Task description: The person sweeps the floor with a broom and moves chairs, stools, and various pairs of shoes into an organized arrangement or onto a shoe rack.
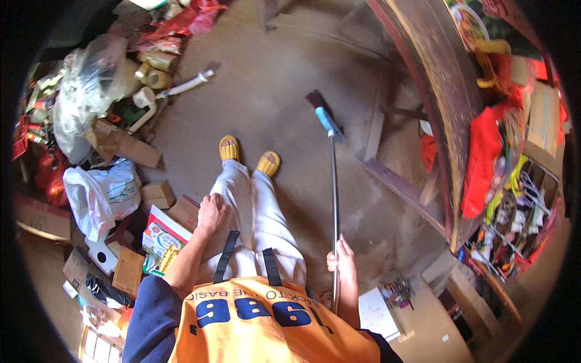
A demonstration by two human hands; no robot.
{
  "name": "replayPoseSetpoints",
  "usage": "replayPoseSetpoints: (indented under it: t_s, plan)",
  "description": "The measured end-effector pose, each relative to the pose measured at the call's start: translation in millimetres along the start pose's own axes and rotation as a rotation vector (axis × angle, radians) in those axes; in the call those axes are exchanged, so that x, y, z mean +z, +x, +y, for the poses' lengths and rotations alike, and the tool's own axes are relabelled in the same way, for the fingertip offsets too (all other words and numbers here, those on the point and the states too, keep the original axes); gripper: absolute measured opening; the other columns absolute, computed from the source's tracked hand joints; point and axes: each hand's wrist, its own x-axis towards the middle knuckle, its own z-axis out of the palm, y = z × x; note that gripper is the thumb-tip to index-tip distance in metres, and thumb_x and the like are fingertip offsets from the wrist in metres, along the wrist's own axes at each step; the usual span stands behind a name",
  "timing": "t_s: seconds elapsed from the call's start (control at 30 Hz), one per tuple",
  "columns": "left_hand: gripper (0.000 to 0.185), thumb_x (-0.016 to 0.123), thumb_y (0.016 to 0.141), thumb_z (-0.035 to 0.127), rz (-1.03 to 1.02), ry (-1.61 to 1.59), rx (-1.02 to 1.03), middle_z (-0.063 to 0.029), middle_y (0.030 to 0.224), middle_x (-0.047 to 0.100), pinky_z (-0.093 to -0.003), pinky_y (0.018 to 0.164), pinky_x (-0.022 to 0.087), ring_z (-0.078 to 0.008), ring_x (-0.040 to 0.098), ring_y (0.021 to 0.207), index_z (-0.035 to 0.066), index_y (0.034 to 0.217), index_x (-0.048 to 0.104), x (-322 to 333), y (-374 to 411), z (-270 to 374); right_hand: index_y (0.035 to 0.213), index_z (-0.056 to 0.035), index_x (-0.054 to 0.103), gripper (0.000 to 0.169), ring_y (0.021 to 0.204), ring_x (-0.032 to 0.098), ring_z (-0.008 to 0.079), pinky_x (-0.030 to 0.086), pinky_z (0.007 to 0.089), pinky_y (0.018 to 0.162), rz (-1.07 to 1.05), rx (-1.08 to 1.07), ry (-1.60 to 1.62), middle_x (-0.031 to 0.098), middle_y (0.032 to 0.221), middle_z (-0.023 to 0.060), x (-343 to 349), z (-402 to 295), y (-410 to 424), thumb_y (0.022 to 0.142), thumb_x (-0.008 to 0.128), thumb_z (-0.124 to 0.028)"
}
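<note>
My right hand point(346, 263) grips the metal handle point(335, 190) of a broom partway along its length. The broom's light blue head point(326, 120) and dark bristles point(315, 98) rest on the floor ahead, right of my feet. My left hand point(212, 214) hangs in front of my left thigh with the fingers curled; its palm is hidden. Nothing shows in it. Below it I see my pale trousers point(277, 204) and two yellow slippers point(268, 164) on the floor.
On the left lie cardboard boxes point(136, 147), a white plastic bag point(120, 190), clear plastic wrap point(86, 104) and a white pipe point(188, 86). To the right stands a wooden table point(447, 90), with a low wooden bar point(401, 190) near the floor. A compartmented tray point(551, 177) holds small goods.
</note>
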Motion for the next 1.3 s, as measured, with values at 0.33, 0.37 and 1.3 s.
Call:
replayPoseSetpoints:
  t_s: [0.33,0.37,1.3]
  plan:
    - [0.05,0.059,0.079,0.026,0.07,-0.057,-0.06,-0.0244,0.12,0.047,-0.0438,0.093,0.042,-0.0398,0.048,0.109,0.002,0.122,0.046,-72.9,13.9,-88.0,0.119,-0.0125,0.04,0.027,0.036,0.039,0.0095,0.034,0.025,0.031,-0.142,-0.508,-0.057,0.038,0.049,-0.0007,239.2,-175.6,256.3,0.097,0.039,-0.028]
    - [0.05,0.059,0.079,0.027,0.048,-0.042,-0.047,-0.024,0.119,0.047,-0.0437,0.092,0.042,-0.0394,0.049,0.109,0.002,0.121,0.046,-80.3,20.0,-97.8,0.109,-0.0116,0.044,0.022,0.035,0.041,0.0104,0.033,0.0256,0.03,-0.156,-0.522,-0.106,0.039,0.047,-0.0003,255.6,-162.7,259.3,0.097,0.038,-0.029]
    - [0.053,0.057,0.077,0.036,-0.209,0.095,-0.03,-0.0171,0.114,0.046,-0.0475,0.087,0.043,-0.0339,0.048,0.108,0.007,0.119,0.043,-327.4,191.3,-212.5,0.057,-0.014,0.034,0.041,0.035,0.031,0.0103,0.023,0.0258,0.033,-0.641,-0.579,0.105,0.036,0.046,-0.0003,787.7,-387.9,246.9,0.094,0.039,-0.028]
